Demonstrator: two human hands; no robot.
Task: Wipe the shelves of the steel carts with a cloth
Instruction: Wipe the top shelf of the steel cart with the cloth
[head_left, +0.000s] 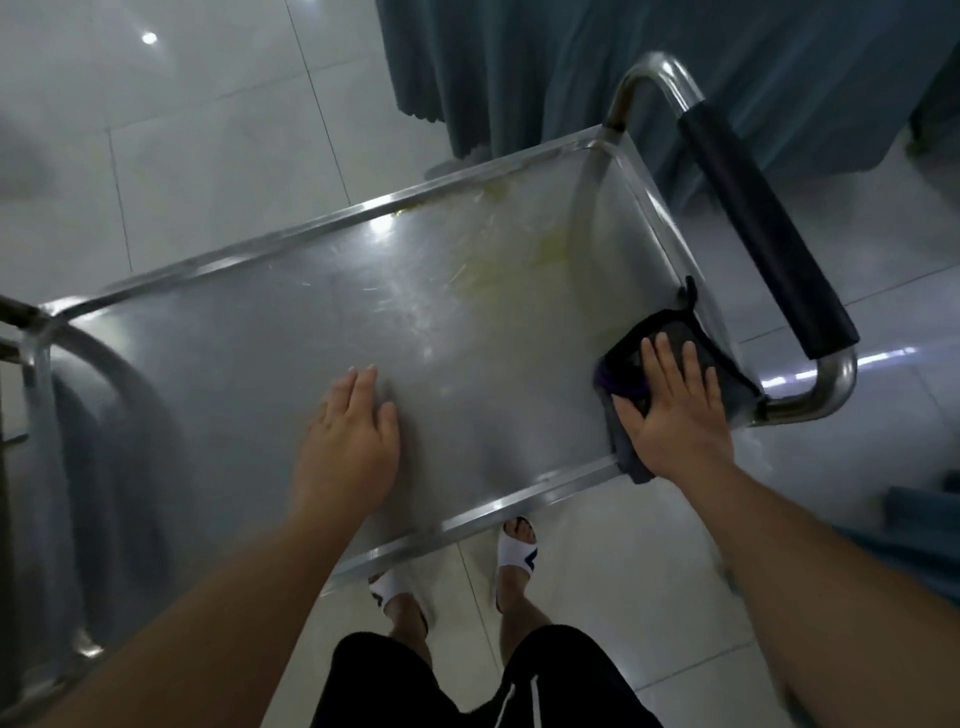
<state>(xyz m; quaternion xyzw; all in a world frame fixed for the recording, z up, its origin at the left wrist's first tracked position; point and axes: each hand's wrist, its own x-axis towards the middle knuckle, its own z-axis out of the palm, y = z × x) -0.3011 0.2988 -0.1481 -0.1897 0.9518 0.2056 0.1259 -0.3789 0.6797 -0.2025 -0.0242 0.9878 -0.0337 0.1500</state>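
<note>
A steel cart's top shelf (322, 322) fills the middle of the head view, with a raised rim all round. Yellowish smears (519, 260) mark its far right part. A dark grey cloth (675, 338) with a purple edge lies in the shelf's near right corner. My right hand (675, 410) presses flat on the cloth with its fingers straight and spread. My left hand (353, 436) rests flat on the bare steel near the front rim, holding nothing.
The cart's push handle (763, 228) with a black grip stands at the right end. A teal curtain (571, 62) hangs behind the cart. Another steel frame (31, 364) sits at the left edge. My feet in white sandals (514, 551) stand on the tiled floor (156, 130).
</note>
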